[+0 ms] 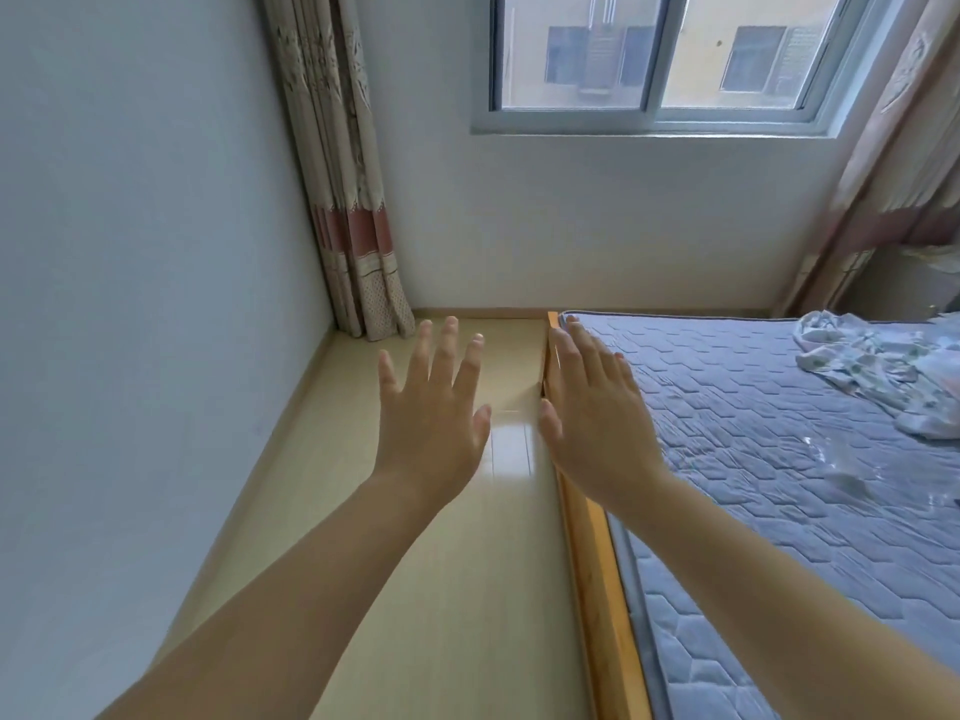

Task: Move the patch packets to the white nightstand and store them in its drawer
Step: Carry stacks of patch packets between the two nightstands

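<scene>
My left hand [434, 407] is stretched out over the pale floor with its fingers spread and straight, holding nothing. My right hand [592, 413] is stretched out beside it, fingers straight and together, over the near corner of the bed, also holding nothing. No patch packets and no white nightstand show in this view. Some clear plastic wrappers [847, 465] lie on the mattress to the right; what they are I cannot tell.
A bed with a blue quilted mattress [753, 459] and an orange wooden frame [592, 563] fills the right. Crumpled patterned cloth [883, 371] lies on it. A strip of pale floor [426, 589] runs between the left wall and the bed. A curtain [343, 200] hangs in the corner under a window [660, 54].
</scene>
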The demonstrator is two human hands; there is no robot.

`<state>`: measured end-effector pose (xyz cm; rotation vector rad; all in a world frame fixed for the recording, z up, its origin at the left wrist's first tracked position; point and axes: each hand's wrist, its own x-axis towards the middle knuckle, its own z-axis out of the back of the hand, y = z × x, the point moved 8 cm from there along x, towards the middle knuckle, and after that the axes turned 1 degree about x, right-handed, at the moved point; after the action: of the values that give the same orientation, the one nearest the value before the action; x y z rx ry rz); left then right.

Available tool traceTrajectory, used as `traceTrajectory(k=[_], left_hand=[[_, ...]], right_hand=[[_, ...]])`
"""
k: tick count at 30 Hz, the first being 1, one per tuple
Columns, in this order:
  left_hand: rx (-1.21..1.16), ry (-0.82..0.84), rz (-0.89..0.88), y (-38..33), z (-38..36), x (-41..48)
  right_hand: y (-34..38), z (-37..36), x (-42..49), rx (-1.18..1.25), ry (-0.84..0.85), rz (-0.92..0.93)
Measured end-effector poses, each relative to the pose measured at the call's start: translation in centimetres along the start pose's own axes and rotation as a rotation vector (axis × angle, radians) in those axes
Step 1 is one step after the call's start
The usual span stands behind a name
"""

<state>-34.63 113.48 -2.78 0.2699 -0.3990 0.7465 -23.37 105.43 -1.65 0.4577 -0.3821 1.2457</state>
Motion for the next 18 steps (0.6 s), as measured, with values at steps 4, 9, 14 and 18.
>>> traceTrajectory(k=[4,9,14,18], left_hand=[[-0.011,0.02,0.014,4.4,-4.6,10.1],[-0.028,-0.029,-0.002,10.1,-9.9,20.3],[-0.04,-0.062,-0.04,15.9,-17.0,31.2],[-0.047,-0.019,-0.087,20.9,-23.6,41.8]], right_hand=[[-2.3,-5.1,10.1,0.015,0.0,-0.031],[-2.9,-12.6,21.3,0.015,0.024,-0.015],[-4.0,-21.2,33.1,-0.005,-0.003,-0.036],[-5.8,-27.2,43.7,-0.057,-0.022,-0.088]])
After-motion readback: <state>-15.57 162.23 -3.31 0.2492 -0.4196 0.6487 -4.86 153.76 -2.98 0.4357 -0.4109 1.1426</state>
